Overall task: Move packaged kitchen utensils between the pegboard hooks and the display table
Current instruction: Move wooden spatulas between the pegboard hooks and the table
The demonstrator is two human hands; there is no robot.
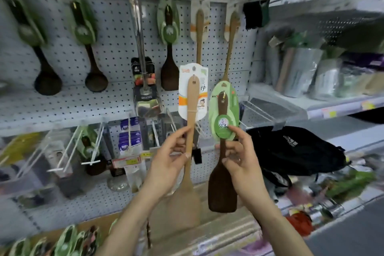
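My left hand (168,160) pinches the handle of a light wooden spatula (188,193) with a white and orange card (199,93) at its top. My right hand (239,156) grips a dark brown wooden spatula (222,191) with a green leaf-shaped card (232,106). Both are held upright, side by side, in front of the white pegboard (116,43). More packaged spoons and spatulas hang on the pegboard hooks above, among them a dark spatula (169,68) and two light wooden ones (200,33).
A steel turner (143,72) hangs in the middle of the pegboard. White hooks (68,151) stick out of the lower board. A black bag (295,151) lies on the shelf at right. Green-carded utensils (68,241) lie on the display table at bottom left.
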